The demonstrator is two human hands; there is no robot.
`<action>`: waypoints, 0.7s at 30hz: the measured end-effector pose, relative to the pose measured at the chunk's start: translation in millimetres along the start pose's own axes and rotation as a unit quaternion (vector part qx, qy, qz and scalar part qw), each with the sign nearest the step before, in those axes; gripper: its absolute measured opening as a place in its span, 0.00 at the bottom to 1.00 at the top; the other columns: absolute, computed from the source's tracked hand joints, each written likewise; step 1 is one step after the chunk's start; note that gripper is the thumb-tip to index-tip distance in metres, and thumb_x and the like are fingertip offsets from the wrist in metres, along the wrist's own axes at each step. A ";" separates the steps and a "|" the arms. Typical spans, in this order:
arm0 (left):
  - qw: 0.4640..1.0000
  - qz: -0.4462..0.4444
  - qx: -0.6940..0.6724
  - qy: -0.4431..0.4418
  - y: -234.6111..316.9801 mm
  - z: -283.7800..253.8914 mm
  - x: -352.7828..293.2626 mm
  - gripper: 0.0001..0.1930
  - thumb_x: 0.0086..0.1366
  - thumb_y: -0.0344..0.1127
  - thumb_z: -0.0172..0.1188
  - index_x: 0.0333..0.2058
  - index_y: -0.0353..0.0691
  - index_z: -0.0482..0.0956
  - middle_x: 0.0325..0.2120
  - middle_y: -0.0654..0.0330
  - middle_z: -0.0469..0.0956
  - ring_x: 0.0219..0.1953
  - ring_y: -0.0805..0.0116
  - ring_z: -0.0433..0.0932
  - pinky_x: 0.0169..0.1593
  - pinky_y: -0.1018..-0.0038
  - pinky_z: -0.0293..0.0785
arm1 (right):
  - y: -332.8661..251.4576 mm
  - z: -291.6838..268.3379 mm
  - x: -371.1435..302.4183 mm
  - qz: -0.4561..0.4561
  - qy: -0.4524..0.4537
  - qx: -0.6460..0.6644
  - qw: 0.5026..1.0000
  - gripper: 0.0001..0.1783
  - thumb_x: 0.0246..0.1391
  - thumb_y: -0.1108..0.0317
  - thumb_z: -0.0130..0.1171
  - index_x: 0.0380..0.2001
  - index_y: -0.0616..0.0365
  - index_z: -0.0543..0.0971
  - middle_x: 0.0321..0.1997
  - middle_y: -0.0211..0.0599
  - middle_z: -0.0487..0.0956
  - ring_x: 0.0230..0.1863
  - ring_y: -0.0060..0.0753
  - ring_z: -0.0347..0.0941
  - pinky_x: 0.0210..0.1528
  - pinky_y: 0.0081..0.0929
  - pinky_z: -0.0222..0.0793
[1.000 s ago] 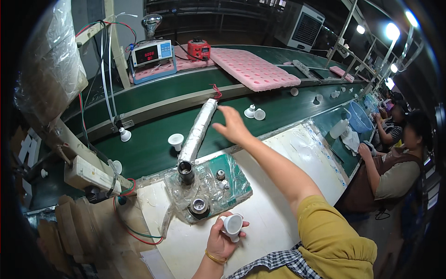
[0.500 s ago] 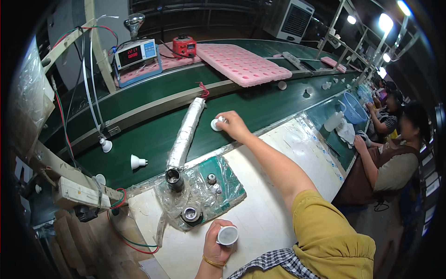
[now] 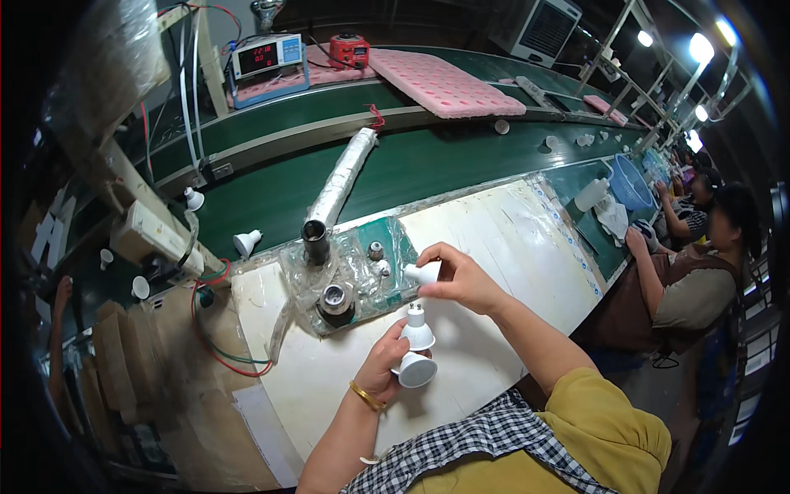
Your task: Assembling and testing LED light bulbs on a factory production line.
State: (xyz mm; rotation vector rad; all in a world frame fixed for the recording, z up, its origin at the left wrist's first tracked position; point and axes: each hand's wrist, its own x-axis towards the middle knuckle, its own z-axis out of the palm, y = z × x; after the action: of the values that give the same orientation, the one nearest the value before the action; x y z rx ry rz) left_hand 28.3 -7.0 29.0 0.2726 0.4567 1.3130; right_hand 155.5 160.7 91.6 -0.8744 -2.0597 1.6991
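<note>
My left hand (image 3: 387,360), low over the white worktop (image 3: 485,239), is closed around two white spotlight bulbs. The upper bulb (image 3: 419,331) stands with its two-pin base up; the lower bulb (image 3: 417,371) shows its round face. Above and to the right, my right hand (image 3: 465,284) pinches another white spotlight bulb (image 3: 425,272) by its wide end, its base pointing left. Just left of my hands lies a plastic-covered green board (image 3: 398,247) carrying several lamp sockets, including a silver-rimmed socket (image 3: 334,296). A black tubular socket (image 3: 314,235) ends the foil-wrapped bar (image 3: 346,177).
Loose bulbs, including a white bulb (image 3: 247,242), lie on the green conveyor belt (image 3: 436,156). Behind stand a digital meter (image 3: 267,62), a red box (image 3: 349,51) and a pink foam tray (image 3: 444,86). Cartons (image 3: 123,354) are at left; a co-worker (image 3: 691,280) sits at right.
My right hand has come back from the belt with a bulb to beside my left hand. Two bulbs now show in my left hand, where one showed before. The view has shifted.
</note>
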 end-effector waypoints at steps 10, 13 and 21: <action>0.996 0.026 -0.047 -0.070 1.3 0.8 -8.5 0.36 0.55 0.44 0.64 0.59 0.45 0.58 0.31 0.62 0.69 0.35 0.68 0.71 0.33 0.77 0.74 | 18.3 29.6 19.9 -0.222 0.092 -0.354 0.904 0.25 0.43 0.75 0.66 0.48 0.49 0.75 0.49 0.41 0.70 0.47 0.35 0.70 0.45 0.27 0.72; 0.994 0.030 -0.075 -0.074 -0.7 -2.2 -10.0 0.34 0.58 0.41 0.60 0.61 0.45 0.56 0.30 0.61 0.70 0.34 0.67 0.71 0.33 0.78 0.74 | 18.4 36.3 25.3 -0.224 0.087 -0.419 0.876 0.31 0.39 0.79 0.66 0.49 0.41 0.76 0.53 0.41 0.67 0.49 0.42 0.68 0.49 0.32 0.71; 0.975 0.014 -0.203 -0.092 0.3 -13.5 -3.1 0.24 0.67 0.38 0.49 0.60 0.44 0.58 0.31 0.61 0.70 0.35 0.71 0.70 0.33 0.79 0.73 | 21.8 33.6 37.3 -0.331 0.065 -0.495 0.800 0.33 0.35 0.81 0.61 0.48 0.38 0.78 0.51 0.36 0.68 0.53 0.46 0.64 0.52 0.34 0.71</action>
State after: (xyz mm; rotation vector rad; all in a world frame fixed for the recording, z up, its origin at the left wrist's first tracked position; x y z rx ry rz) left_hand 21.0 -10.8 17.7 0.0581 0.0225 1.3608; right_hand 112.3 161.3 58.0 -0.3492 -2.6627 0.1229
